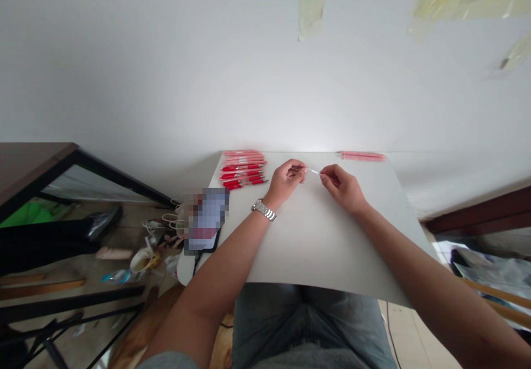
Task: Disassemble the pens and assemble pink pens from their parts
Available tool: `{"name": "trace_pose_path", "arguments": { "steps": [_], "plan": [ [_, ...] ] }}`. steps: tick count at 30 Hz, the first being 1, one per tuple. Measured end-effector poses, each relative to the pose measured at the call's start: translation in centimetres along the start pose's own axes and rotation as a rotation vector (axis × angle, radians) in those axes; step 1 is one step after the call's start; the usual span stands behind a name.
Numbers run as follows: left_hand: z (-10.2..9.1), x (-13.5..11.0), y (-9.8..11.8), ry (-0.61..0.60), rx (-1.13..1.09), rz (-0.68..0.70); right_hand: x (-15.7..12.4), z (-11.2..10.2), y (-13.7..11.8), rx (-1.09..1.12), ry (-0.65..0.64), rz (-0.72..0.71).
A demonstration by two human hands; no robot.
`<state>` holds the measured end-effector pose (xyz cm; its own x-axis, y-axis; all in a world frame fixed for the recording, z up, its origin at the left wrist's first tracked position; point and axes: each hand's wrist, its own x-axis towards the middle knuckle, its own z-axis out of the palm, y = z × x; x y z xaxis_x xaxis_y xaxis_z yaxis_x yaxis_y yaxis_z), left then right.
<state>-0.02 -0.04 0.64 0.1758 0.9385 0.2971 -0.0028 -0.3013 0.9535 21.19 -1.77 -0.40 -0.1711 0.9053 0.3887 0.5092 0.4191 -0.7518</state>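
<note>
Our left hand (284, 183) and right hand (342, 190) pinch opposite ends of one thin white pen refill (313, 171), near red pens (243, 171) too overlapped to count.

Left hand (285, 182) and right hand (342, 189) — just apart, fingertips pinched.

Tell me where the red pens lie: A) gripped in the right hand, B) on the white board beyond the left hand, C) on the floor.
B: the red pens lie in a row at the far edge of the white board, beyond the left hand.
</note>
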Motion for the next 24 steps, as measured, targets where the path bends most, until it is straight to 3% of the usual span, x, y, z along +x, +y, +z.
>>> {"name": "trace_pose_path", "arguments": {
  "steps": [24],
  "plan": [
    [-0.48,0.14,-0.23,0.069,-0.085,0.005,0.00,-0.04,0.22,-0.010,0.029,-0.012]
  ]
}}
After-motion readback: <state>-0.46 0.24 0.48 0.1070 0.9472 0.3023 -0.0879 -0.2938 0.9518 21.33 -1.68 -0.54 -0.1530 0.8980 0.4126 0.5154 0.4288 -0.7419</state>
